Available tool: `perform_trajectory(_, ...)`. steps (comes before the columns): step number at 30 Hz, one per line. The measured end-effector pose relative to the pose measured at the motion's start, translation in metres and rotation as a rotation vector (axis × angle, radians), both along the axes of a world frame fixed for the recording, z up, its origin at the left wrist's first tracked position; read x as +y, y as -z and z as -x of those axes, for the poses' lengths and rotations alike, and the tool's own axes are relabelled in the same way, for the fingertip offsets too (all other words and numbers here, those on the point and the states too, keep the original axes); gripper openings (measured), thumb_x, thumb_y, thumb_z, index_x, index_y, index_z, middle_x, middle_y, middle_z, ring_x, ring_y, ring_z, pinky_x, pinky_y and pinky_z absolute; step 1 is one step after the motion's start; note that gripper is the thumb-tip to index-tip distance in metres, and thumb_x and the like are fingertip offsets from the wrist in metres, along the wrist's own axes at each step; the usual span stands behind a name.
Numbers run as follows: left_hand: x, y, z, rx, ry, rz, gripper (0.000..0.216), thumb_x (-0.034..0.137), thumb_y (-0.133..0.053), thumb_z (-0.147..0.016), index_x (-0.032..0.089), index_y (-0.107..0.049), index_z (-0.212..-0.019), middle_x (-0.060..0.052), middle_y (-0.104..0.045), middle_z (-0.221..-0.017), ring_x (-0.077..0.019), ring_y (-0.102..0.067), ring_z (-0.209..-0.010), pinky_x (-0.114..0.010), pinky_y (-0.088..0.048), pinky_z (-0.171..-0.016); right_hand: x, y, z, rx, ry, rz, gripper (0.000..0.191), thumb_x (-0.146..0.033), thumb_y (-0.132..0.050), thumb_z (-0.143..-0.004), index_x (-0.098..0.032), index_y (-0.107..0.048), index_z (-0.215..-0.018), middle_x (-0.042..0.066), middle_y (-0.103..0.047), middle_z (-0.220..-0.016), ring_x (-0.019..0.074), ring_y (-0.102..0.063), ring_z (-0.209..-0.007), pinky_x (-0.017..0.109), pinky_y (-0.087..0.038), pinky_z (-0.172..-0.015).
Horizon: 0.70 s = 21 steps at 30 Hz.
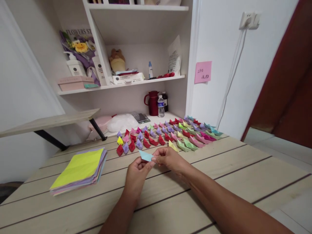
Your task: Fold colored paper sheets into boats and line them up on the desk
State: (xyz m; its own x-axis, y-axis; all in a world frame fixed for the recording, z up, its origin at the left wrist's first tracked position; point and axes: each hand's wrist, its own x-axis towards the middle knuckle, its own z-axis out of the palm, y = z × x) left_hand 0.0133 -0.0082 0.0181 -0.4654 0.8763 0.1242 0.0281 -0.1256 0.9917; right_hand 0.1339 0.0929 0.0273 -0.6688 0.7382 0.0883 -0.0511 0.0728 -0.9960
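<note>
My left hand (136, 174) and my right hand (169, 159) meet above the wooden table (219, 169), both pinching a small folded light-blue paper piece (146, 156) between fingertips. Just beyond them lie several rows of small folded paper boats (165, 136) in red, purple, pink, green, yellow and blue. A stack of coloured paper sheets (80, 170) with a yellow-green sheet on top lies to the left of my left hand.
White shelves (122, 85) behind the table hold bottles, boxes and a bouquet. A dark red jug (153, 103) and a water bottle (160, 106) stand at the back. A pink sticky note (202, 72) hangs on the wall. A wooden board (48, 123) juts out left.
</note>
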Motion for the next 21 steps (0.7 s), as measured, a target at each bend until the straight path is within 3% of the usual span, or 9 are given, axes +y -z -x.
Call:
perform_trajectory(5,-0.0016,0.0009,0.0031,0.027,-0.057,-0.002,0.029,0.037,-0.082,-0.061,0.016,-0.064,-0.069,0.005,-0.056,-0.057,-0.0075,-0.047,-0.055,-0.02,-0.037,-0.055,-0.0033,-0.0008,0.0005,0.012,-0.003,0.006,0.03,-0.04,-0.079,-0.059,-0.016,-0.062,-0.065,-0.004,-0.053,-0.053,0.0099,-0.043,-0.052,0.023,-0.032,-0.05)
perform_trajectory(13,-0.0051,-0.0018,-0.0011,0.029,0.012,-0.018,0.032,0.045,-0.072,-0.073,0.017,-0.065,-0.086,0.005,-0.055,-0.058,-0.008,-0.046,-0.051,-0.021,-0.037,-0.052,-0.0002,-0.0029,-0.0025,0.012,-0.034,-0.065,0.028,-0.038,-0.079,-0.062,-0.015,-0.062,-0.064,-0.007,-0.046,-0.052,0.0077,-0.034,-0.051,0.022,-0.024,-0.049)
perform_trajectory(21,-0.0042,0.0002,-0.0035,0.048,0.125,0.006,0.043,0.06,-0.055,-0.083,0.018,-0.06,-0.079,0.004,-0.054,-0.045,-0.0099,-0.044,-0.043,-0.022,-0.035,-0.049,-0.0018,-0.0092,-0.0056,0.002,-0.054,-0.093,0.028,-0.039,-0.076,-0.063,-0.016,-0.062,-0.064,-0.004,-0.049,-0.054,0.0099,-0.039,-0.054,0.023,-0.029,-0.051)
